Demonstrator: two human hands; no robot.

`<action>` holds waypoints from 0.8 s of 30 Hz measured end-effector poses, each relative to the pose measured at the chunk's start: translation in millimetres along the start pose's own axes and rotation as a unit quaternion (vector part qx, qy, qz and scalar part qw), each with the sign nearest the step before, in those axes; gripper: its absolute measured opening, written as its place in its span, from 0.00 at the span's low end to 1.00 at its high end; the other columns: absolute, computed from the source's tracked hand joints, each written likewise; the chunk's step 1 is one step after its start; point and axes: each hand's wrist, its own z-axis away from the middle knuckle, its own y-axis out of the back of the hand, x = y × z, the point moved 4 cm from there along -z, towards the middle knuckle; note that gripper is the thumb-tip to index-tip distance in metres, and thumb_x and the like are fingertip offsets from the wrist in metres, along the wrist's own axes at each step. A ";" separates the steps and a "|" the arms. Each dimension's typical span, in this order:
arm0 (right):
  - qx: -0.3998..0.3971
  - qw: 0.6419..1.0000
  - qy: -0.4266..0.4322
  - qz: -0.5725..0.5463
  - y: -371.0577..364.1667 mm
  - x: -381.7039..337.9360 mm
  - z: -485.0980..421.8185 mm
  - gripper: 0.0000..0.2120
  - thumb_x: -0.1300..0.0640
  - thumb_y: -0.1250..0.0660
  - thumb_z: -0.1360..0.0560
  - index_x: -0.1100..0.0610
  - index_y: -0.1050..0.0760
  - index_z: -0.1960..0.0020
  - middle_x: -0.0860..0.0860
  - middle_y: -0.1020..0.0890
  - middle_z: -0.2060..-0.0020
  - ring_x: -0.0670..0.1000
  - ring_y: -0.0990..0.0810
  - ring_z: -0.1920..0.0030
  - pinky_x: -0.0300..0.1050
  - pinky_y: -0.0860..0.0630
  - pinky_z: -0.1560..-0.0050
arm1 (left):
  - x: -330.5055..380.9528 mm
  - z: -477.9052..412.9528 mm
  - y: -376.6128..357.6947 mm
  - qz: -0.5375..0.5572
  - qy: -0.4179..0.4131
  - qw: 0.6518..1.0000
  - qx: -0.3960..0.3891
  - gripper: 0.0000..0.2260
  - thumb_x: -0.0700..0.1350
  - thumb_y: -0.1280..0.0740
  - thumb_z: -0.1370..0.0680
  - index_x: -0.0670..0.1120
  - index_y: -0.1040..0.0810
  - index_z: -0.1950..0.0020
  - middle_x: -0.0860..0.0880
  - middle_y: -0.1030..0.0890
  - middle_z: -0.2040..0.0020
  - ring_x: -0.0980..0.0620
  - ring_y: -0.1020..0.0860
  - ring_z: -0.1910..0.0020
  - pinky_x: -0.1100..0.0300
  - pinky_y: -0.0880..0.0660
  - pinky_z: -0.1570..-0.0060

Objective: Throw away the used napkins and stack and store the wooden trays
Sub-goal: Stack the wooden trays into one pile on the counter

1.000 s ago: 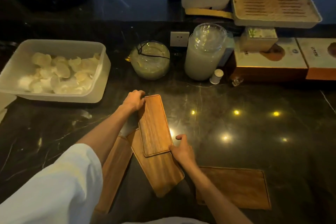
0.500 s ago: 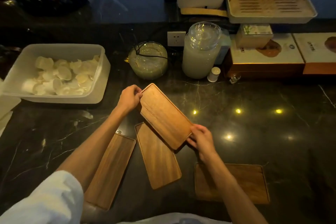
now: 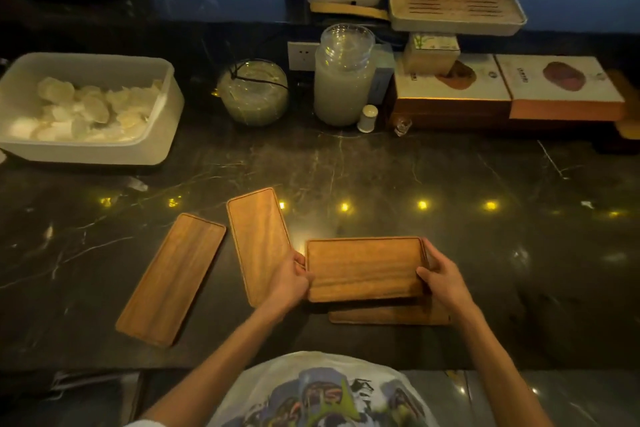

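Hands (image 3: 363,279) grip tray (image 3: 363,269) ends — counter (image 3: 519,253) rightward bare.

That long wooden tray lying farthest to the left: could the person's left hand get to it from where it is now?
Probably yes, once it lets go. The left hand is gripping one end of the held tray. The leftmost tray lies flat on the dark counter, with only the middle tray lying flat between.

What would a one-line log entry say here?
both hands: left hand, right hand | hold wooden tray | above bottom tray | two trays unstacked
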 end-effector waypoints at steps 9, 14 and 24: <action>0.150 0.983 -0.003 0.108 11.4 49.7 22.9 0.21 0.64 0.42 0.21 0.52 0.28 0.29 0.61 0.21 0.42 0.60 0.21 0.44 0.56 0.24 0.39 | -9.3 16.8 -53.8 -0.180 -0.063 0.980 0.046 0.07 0.34 0.34 0.25 0.44 0.29 0.52 0.43 0.23 0.50 0.48 0.24 0.53 0.56 0.28 0.58; 0.193 0.966 0.011 0.173 12.6 50.4 27.6 0.21 0.64 0.41 0.21 0.53 0.27 0.30 0.58 0.23 0.47 0.57 0.22 0.50 0.52 0.23 0.48 | -5.1 16.5 -63.9 -0.238 -0.079 0.967 0.038 0.11 0.35 0.35 0.24 0.41 0.28 0.42 0.42 0.27 0.41 0.45 0.25 0.43 0.54 0.26 0.46; 0.224 0.969 0.000 0.106 15.7 58.9 30.3 0.20 0.65 0.41 0.21 0.53 0.25 0.32 0.59 0.17 0.46 0.60 0.20 0.46 0.53 0.24 0.47 | -0.9 16.0 -68.0 -0.246 -0.106 0.963 0.032 0.11 0.40 0.32 0.24 0.42 0.26 0.42 0.43 0.25 0.43 0.48 0.24 0.48 0.59 0.27 0.53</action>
